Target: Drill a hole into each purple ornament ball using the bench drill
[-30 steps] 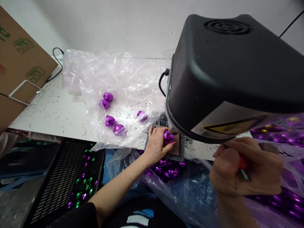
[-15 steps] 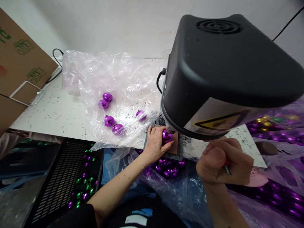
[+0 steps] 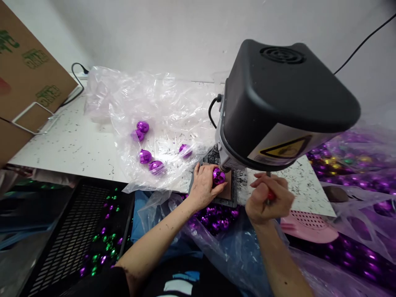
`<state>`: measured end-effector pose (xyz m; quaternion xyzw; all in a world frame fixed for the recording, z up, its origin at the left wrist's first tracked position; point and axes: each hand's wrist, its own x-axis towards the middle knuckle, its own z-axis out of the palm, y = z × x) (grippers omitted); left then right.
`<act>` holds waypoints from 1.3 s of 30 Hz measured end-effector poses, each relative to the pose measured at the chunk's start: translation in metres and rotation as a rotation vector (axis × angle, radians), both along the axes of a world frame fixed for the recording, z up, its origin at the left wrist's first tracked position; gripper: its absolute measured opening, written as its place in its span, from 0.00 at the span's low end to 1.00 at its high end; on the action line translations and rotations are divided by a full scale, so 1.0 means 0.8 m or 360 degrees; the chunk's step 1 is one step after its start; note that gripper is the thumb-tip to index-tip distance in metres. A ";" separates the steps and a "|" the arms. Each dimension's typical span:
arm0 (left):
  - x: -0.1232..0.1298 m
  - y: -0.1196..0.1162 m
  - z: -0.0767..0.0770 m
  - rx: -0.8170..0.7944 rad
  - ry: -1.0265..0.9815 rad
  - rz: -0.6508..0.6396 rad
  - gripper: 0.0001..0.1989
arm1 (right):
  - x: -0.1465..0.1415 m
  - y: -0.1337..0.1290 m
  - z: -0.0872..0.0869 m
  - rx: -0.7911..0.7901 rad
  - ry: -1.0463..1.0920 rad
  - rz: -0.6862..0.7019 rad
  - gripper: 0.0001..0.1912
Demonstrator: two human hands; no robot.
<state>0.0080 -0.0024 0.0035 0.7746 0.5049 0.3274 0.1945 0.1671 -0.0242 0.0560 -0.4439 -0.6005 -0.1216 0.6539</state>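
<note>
My left hand [image 3: 204, 183] holds a shiny purple faceted ball [image 3: 218, 176] between thumb and fingers. The ball rests on a brown pad [image 3: 224, 192] on the dark base of a black bench drill press [image 3: 287, 90]. Directly over the ball is the lower end of the machine's spindle; its contact with the ball is hard to make out. My right hand [image 3: 269, 197] is wrapped round a lever handle [image 3: 271, 194] with a red part, below the machine's head. Most of the lever is hidden by my fingers.
Several loose purple balls [image 3: 156, 167] lie on clear plastic film [image 3: 148, 97] to the left. A cardboard box [image 3: 27, 78] and a black crate [image 3: 66, 231] stand further left. More purple balls [image 3: 216, 218] fill a bag below the table edge. A pink basket [image 3: 309, 227] sits at right.
My right hand and the lever have shifted left and slightly up in view. The machine looks smaller as the view moved back. My left hand still holds the ball in place.
</note>
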 end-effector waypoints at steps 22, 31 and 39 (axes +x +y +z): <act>-0.031 -0.114 0.020 -0.0125 0.0268 -0.0532 0.37 | 0.010 0.050 0.157 -0.0341 0.0137 -0.0078 0.32; -0.116 0.054 0.068 0.0308 0.0165 0.0085 0.12 | 0.021 0.054 0.146 -0.0416 0.0184 -0.0067 0.27; -0.131 0.139 0.026 -0.0013 0.0721 -0.0170 0.27 | 0.017 0.051 0.153 -0.0446 0.0169 -0.0145 0.28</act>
